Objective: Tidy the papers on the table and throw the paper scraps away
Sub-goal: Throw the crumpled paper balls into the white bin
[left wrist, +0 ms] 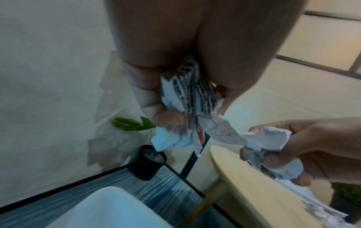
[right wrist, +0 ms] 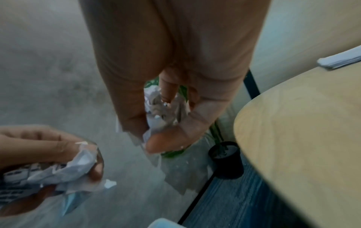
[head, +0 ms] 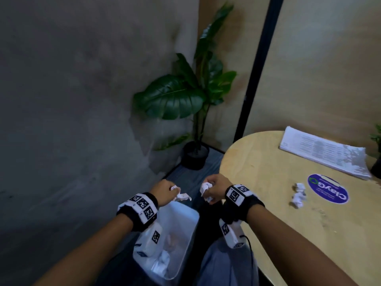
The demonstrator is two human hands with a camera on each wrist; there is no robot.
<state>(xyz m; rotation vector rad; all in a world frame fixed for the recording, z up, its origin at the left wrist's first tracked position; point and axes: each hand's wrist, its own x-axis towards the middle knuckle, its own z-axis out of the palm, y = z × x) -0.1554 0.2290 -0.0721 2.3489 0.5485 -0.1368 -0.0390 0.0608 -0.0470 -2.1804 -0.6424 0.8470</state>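
Observation:
My left hand [head: 167,190] grips a crumpled printed paper scrap [head: 181,195] above the far end of the white waste bin [head: 185,228]; the same scrap [left wrist: 187,108] fills the left wrist view. My right hand [head: 214,189] holds another crumpled paper scrap [head: 206,191] just off the table's left edge, seen between its fingers as a scrap [right wrist: 162,111] in the right wrist view. Two more crumpled scraps [head: 299,196] lie on the round wooden table [head: 268,166]. A tidy stack of printed papers [head: 323,151] rests at the table's far side.
The bin holds several crumpled papers and stands on the floor between a grey wall and the table. A potted plant [head: 195,153] stands in the corner beyond the bin. A round purple sticker [head: 327,190] lies on the table. A small plant pot [head: 376,168] sits at the right edge.

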